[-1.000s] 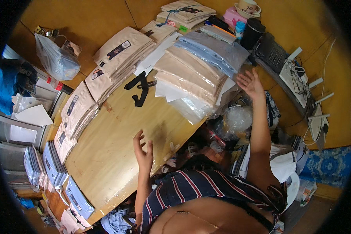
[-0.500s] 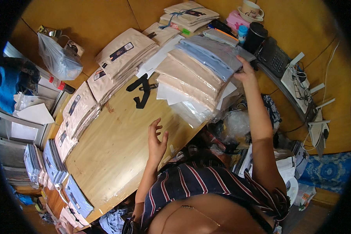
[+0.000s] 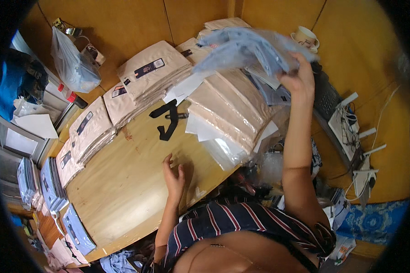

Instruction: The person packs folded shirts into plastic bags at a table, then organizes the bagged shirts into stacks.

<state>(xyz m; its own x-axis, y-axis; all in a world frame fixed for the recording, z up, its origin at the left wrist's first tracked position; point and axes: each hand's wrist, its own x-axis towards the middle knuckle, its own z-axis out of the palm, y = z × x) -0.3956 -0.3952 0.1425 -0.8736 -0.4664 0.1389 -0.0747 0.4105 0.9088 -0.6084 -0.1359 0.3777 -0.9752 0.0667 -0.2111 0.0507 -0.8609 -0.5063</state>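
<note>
My right hand (image 3: 298, 77) grips bagged light blue folded garments (image 3: 264, 48) by the near edge and holds them raised over the far right of the table. They are smeared by motion, so I cannot tell how many there are. Below them lies a fanned pile of beige folded garments (image 3: 228, 109) in clear plastic, with white sheets and clear bags under it. Part of a greyish-blue bagged garment (image 3: 273, 93) shows beside that pile. My left hand (image 3: 173, 179) hovers above the bare wood, fingers apart, holding nothing. A black strap (image 3: 168, 120) lies ahead of it.
Stacks of beige packed garments (image 3: 155, 68) line the table's far and left edges, with blue stacks (image 3: 54, 184) at the lower left. A cup (image 3: 305, 38), a black telephone (image 3: 328, 93) and a white router (image 3: 344, 120) stand at the right. A plastic bag (image 3: 77, 68) hangs on the wall.
The light blue garments have been lifted off the pile by my right hand and swung up and away. My left hand has shifted slightly left and nearer to me.
</note>
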